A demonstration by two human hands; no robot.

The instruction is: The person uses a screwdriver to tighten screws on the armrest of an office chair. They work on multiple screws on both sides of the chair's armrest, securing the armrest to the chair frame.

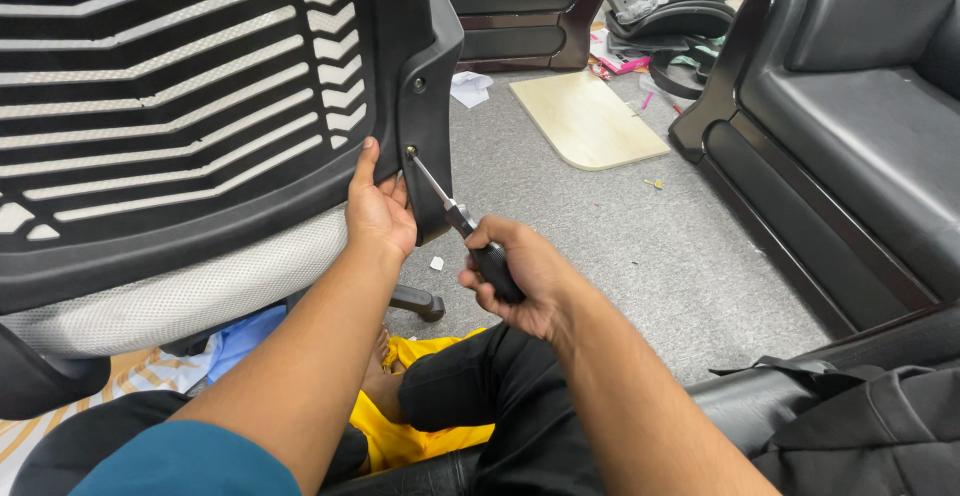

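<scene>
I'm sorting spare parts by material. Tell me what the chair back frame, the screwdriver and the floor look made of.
Chair back frame: black moulded plastic, matt, with slatted ribs. Screwdriver in the right hand: shiny metal shaft, dark handle, probably plastic or rubber. Floor: grey carpet, a flat fibrous weave by its look.

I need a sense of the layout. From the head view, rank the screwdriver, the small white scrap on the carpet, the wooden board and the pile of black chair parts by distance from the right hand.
1. Screwdriver, gripped in the right hand.
2. Small white scrap, on the carpet just left.
3. Wooden board, on the floor beyond.
4. Black chair parts, piled farthest back.
</scene>
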